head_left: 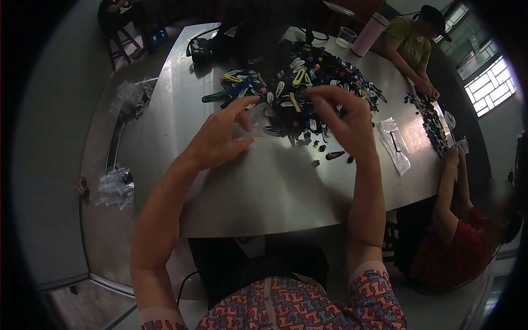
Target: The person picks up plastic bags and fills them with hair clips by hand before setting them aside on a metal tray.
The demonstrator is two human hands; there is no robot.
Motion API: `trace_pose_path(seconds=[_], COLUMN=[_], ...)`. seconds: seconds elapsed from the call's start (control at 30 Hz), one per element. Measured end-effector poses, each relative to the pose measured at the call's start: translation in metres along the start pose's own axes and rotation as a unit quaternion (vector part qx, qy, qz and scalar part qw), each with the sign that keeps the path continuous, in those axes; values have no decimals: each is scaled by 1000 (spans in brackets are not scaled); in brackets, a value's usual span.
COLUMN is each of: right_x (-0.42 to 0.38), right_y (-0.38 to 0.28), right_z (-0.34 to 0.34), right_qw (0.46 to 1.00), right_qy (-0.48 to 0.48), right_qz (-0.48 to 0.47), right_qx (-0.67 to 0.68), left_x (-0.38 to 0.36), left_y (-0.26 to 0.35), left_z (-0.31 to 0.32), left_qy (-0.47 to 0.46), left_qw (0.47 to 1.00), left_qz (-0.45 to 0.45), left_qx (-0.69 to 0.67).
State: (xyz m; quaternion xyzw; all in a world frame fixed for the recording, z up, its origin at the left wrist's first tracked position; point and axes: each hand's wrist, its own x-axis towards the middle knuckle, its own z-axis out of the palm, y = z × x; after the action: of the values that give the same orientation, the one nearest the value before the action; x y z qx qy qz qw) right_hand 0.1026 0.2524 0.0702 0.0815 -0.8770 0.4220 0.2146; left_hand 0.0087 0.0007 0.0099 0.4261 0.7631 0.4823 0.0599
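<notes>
My left hand (223,135) is at the near left edge of a pile of hair clips (330,71), thumb and fingers curved around a clear plastic bag (260,118), which is hard to see against the metal. My right hand (349,118) hovers over the near side of the pile, thumb and forefinger brought close together. A small dark thing seems to be at those fingertips, too small to name. A beige clip (294,102) lies just left of them. Yellow (298,77), green (214,97) and many black snap clips make up the pile.
The metal table (242,203) carries a flat clear bag (394,146), a pink bottle (370,34), a clear cup (346,37) and a black device (200,50). Two people, in green (410,44) and red (459,247), handle another clip pile (434,129). Plastic packets (116,187) lie at left.
</notes>
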Motion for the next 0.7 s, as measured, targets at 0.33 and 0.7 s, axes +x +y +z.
trace_pose_path(seconds=[0.33,0.7], right_x=[6,-8], right_y=[91,76], right_z=[34,44], right_qw=[913,919], right_qy=[58,22], right_qz=[82,33], right_qx=[-396,-393], left_x=[1,3], left_y=[-3,-5], left_z=[-1,1], left_qy=[11,-5], left_qw=[999,1000], left_qz=[19,3], left_qx=[-26,-16])
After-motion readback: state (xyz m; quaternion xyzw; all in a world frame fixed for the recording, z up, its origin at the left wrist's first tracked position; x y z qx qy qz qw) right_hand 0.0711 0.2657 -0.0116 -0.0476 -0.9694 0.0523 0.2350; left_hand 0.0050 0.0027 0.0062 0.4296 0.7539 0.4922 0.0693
